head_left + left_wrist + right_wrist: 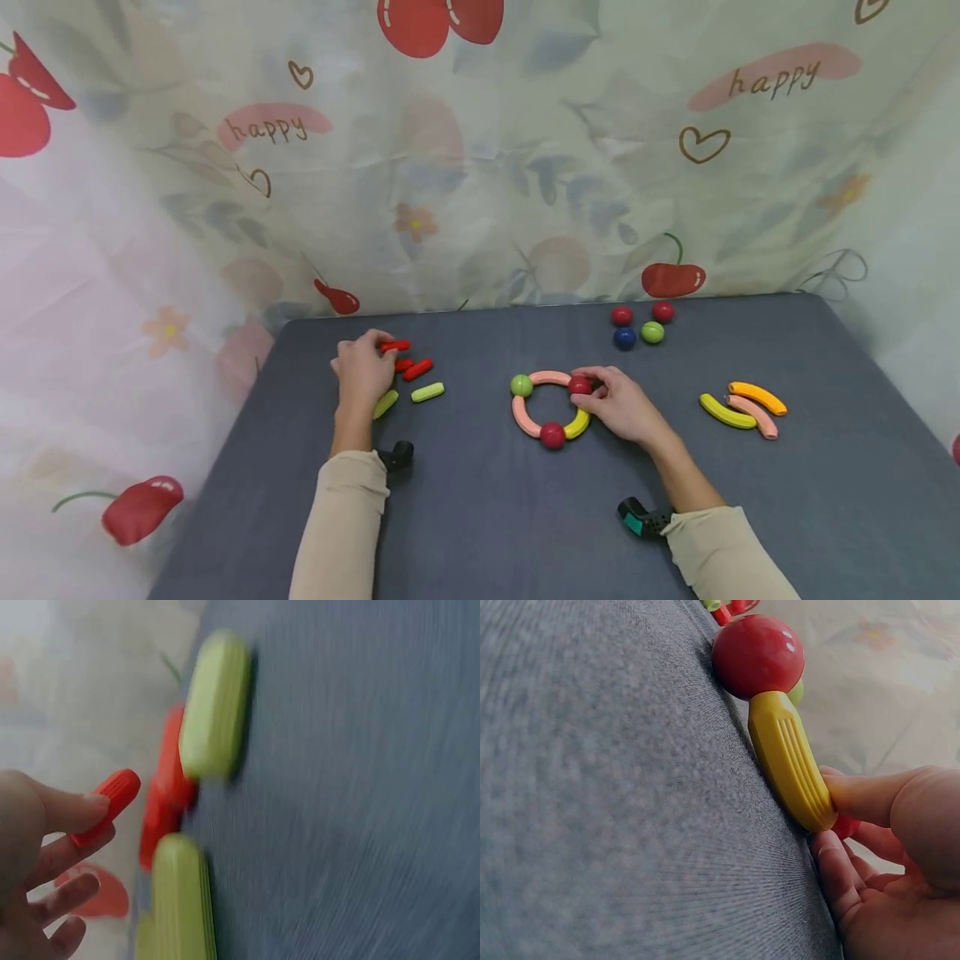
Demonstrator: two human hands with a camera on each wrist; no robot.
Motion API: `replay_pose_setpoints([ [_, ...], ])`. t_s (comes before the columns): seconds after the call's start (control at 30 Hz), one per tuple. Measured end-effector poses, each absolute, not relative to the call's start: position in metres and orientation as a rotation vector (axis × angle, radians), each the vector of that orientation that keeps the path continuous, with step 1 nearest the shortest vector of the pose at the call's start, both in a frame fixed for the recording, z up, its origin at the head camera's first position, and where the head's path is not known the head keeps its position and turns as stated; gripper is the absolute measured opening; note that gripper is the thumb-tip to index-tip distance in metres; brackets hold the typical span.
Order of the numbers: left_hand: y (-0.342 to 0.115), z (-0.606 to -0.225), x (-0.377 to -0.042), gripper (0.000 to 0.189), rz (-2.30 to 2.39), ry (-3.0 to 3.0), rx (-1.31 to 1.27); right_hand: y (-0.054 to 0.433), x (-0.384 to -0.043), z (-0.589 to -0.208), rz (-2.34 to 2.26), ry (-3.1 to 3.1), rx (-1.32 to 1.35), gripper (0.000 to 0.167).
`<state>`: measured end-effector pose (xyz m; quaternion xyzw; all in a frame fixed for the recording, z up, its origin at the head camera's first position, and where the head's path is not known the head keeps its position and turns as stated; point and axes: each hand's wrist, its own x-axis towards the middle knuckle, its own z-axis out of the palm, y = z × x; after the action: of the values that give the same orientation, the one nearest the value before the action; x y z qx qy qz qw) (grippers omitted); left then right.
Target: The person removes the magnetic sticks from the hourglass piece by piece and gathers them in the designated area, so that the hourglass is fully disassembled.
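My left hand (pixel 362 371) pinches a short red rod (pixel 124 789) between thumb and fingertips, held up off the table in the left wrist view. Below it lie more red rods (pixel 417 369) and light green rods (pixel 427 392). At the table's middle is a ring of curved rods and balls: pink rods (pixel 550 378) at top and left, a yellow curved rod (pixel 789 757) at lower right, a green ball (pixel 522 385) and a red ball (pixel 552 435) at joints. My right hand (pixel 618 404) grips another red ball (pixel 580 385) at the ring's upper right, mostly hidden in the right wrist view.
Red balls (pixel 622 316), a blue ball (pixel 625 337) and a green ball (pixel 652 332) sit near the table's back edge. Yellow, orange (pixel 757 397) and pink curved rods lie at the right. A patterned curtain (pixel 480 167) hangs behind the grey table (pixel 487 517).
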<state>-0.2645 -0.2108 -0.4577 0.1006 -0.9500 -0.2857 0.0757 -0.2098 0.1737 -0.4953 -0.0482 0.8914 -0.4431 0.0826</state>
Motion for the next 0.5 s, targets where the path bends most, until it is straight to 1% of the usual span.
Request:
replay_pose_setpoints([
  [0.1,-0.225,-0.459,-0.273,0.023,-0.797,-2.860,0.373,0.176,-0.212,-0.495,-1.329,2.659,-0.131,0.044],
  [0.3,-0.244,-0.460,-0.274,0.028,-0.766,-2.910,0.447,0.173,-0.213,-0.497,-1.331,2.656,-0.142,0.044],
  [0.4,-0.241,-0.458,-0.272,0.030,-0.751,-2.903,0.424,0.172,-0.213,-0.497,-1.323,2.657,-0.137,0.044],
  [0.5,-0.224,-0.450,-0.265,0.030,-0.749,-2.865,0.321,0.173,-0.212,-0.496,-1.317,2.657,-0.125,0.044],
])
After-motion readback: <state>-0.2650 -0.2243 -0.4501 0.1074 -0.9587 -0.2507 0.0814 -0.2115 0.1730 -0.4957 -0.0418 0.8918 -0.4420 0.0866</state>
